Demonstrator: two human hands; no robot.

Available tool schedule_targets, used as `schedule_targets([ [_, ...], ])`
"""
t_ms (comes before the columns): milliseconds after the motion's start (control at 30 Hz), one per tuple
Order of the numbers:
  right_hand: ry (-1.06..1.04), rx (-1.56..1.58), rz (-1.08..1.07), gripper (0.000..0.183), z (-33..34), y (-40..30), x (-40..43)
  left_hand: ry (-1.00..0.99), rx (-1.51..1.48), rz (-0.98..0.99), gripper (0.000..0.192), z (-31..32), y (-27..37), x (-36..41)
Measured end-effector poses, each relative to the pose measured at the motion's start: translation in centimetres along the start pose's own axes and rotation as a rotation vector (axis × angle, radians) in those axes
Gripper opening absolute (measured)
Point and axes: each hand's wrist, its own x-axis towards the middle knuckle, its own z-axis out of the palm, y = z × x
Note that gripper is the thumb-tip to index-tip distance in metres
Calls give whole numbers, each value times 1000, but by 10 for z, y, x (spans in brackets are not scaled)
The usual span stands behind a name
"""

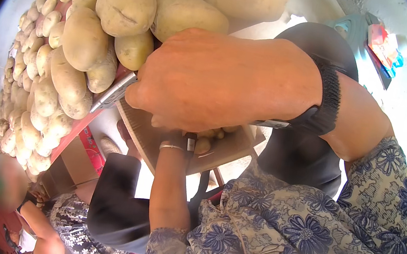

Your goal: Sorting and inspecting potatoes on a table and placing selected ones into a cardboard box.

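Note:
My right hand (pixel 202 80) stretches across the middle of the view, its back to the camera, close to the piled potatoes (pixel 126 9). Its fingers curl out of sight, so whether it holds anything is hidden. Beside its fingertips lies a flat metal strip with slots (pixel 114 93), at the table's edge. My left forearm, with a bracelet and a dark band at the wrist, reaches up over an open cardboard box (pixel 218 160); the left hand itself is almost wholly covered by the right one. Inside the box lie several smaller potatoes (pixel 202 146).
A large heap of potatoes (pixel 45 97) covers the red table (pixel 81 123) at the left. Another person's arm (pixel 43 227) is at the lower left. Cardboard boxes (pixel 78 160) stand below the table. Colourful packages (pixel 384 47) lie at the upper right.

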Motion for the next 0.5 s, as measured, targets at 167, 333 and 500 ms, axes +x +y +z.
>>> schedule_targets([
  [167,21,-68,-25,18,0,1,-3,-11,58,-7,57,0,-5,0],
  [333,100,-121,-167,19,4,5,-4,-46,177,-22,61,-4,1,-7],
  [500,70,-119,-161,21,-2,-1,-5,-198,328,-90,65,-9,19,-22],
])
